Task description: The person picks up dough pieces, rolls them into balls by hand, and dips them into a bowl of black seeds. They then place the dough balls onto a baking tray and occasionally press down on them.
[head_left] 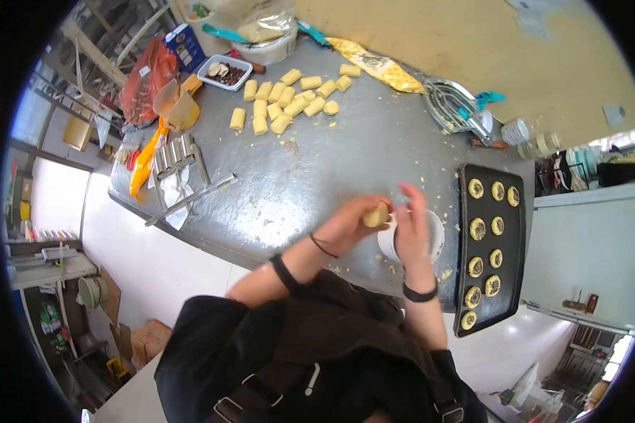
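Observation:
A small yellow dough piece [376, 216] is held between the fingers of my left hand [349, 224], above the metal table near its front edge. Just to the right, my right hand [411, 229] is raised over a white bowl [436, 236], its fingers stretched and somewhat blurred. The hand hides part of the bowl, and its contents cannot be made out. Several cut dough pieces [282, 124] lie in a loose group toward the back of the table. On the right, a black baking tray [515, 268] bears several round dough pieces with dark toppings [478, 229].
At the back left are a container of dark filling [240, 78], a plastic jug [183, 111] and a red bag [150, 83]. A metal cutter [180, 158] and rod [197, 195] lie at the left edge. A whisk [448, 104] rests at the back right.

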{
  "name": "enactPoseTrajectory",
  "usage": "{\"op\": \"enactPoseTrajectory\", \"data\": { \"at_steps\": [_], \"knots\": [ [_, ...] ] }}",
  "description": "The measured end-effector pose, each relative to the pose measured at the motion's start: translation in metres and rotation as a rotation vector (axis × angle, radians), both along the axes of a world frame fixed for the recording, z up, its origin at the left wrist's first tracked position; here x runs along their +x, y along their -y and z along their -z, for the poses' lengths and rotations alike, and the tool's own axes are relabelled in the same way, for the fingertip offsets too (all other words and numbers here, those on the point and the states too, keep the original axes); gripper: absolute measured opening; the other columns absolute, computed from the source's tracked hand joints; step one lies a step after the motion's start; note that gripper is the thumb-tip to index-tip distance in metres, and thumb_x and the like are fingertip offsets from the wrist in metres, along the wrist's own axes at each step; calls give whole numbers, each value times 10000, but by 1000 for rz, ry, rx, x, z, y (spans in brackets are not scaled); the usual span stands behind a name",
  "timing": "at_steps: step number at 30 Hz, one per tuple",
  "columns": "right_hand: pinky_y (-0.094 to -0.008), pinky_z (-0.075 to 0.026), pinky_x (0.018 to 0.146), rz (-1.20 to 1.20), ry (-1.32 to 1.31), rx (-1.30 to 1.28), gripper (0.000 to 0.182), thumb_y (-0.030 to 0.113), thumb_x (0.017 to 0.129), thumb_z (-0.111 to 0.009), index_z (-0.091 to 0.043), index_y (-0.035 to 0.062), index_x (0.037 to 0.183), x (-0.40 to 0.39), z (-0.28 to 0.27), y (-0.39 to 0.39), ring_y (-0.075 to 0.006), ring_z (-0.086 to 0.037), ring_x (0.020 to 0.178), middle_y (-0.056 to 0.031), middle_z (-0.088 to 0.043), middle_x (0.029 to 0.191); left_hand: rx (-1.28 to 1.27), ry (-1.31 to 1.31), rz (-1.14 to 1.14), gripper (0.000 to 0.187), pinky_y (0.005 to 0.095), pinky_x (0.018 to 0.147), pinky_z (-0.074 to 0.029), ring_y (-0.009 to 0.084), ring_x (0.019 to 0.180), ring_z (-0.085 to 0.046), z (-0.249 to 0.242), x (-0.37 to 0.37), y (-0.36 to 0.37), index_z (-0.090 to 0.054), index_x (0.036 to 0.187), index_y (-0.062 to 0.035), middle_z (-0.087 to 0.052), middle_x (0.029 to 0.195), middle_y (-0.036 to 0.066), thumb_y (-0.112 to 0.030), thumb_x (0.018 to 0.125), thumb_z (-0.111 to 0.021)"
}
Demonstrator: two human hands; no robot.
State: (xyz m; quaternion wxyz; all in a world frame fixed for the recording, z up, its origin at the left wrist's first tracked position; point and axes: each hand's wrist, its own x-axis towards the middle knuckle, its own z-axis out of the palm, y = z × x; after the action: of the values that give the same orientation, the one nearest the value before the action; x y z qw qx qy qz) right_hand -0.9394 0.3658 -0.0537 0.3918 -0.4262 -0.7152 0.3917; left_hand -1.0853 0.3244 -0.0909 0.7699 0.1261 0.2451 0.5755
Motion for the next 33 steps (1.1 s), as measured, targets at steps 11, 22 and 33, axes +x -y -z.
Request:
{"op": "enactPoseTrajectory", "data": {
  "at_steps": [11, 22, 33],
  "knots": [
    [-440, -440, 804, 76, 5, 197, 273, 179, 860, -546, -570, 35, 1090, 23, -13, 40, -351, -561, 931, -168, -585, 1055, -104, -94, -117, 450, 351, 914, -476, 217, 1023, -594, 13, 78, 27, -551, 1166, -14, -621, 1093, 104, -359, 994, -318],
    [-428, -421, 872, 141, 222, 367, 301, 110, 802, -552, -597, 61, 1095, 42, -13, 53, -334, -540, 1017, -133, -572, 1104, -121, 35, -178, 447, 356, 894, -482, 216, 1024, -593, 1, 102, 37, -501, 1229, -22, -602, 1142, 101, -365, 998, -333],
    [-351, -224, 1122, -13, -735, -169, 533, 292, 983, -373, -313, -22, 1409, 71, 19, 21, -217, -254, 1382, -151, -315, 1469, 233, 35, -37, 704, 403, 1146, -181, 253, 1364, -309, -69, 118, 34, -355, 1407, -39, -359, 1471, 109, -576, 963, -254]
  ]
}}
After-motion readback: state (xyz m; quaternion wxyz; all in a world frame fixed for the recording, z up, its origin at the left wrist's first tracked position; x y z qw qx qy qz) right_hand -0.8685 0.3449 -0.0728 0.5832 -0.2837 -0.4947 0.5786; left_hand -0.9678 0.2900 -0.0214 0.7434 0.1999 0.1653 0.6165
